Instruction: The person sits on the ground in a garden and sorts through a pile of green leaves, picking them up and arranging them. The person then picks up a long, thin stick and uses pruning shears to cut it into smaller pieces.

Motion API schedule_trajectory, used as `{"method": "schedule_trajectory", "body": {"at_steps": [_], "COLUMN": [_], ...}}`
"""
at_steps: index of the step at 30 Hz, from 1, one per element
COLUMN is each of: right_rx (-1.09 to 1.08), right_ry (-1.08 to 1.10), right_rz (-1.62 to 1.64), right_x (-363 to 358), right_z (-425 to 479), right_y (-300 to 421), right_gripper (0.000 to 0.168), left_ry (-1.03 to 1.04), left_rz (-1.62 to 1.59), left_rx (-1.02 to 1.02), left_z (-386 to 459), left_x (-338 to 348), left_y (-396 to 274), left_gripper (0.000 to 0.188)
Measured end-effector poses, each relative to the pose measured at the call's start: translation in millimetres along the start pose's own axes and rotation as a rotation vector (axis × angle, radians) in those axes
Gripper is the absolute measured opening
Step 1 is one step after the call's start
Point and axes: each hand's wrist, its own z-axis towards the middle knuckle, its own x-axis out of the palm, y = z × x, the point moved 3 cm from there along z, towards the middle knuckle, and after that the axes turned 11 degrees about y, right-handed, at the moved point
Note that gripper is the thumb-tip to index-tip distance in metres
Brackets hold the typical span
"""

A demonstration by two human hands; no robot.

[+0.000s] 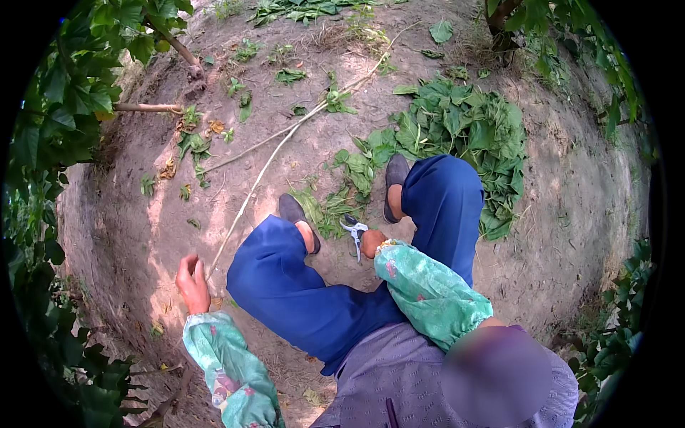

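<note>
My right hand [373, 244] is closed around pruning shears [355, 232] with silvery metal parts and dark grips, low between my feet. The fingers cover part of the shears. Off to the left, my left hand [193, 284] is raised with its fingers loosely curled and thumb apart; nothing shows in it. Beside that thumb lies the near end of a long, pale, bare stick [259, 184], apparently not gripped. The stick stretches away from me across the ground to the upper right. A thinner darker stick [249, 147] meets it partway along.
A large heap of picked green leaves [476, 128] lies beyond and beside my right foot. Loose leaves [356, 171] are strewn between my feet. Leafy branches [64, 107] crowd the left side, with a cut woody stump [147, 108] jutting out. A tree trunk [500, 32] stands upper right.
</note>
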Motion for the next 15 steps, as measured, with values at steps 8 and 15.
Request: {"method": "schedule_trajectory", "body": {"at_steps": [8,15], "right_rx": [0.158,0.075], "right_ry": [-0.085,-0.307], "right_rz": [0.048,-0.008], "right_x": [-14.5,-36.0], "right_z": [-14.7,-4.2], "right_y": [2.2,9.2], "right_gripper": [0.013,0.019], "left_ry": [0.115,0.287], "left_rz": [-1.003,-1.231], "left_rx": [0.139,0.047], "left_z": [132.9,152.7], "left_x": [92.4,117.1], "left_y": [-184.8,-223.0], "left_gripper": [0.023,0.022]}}
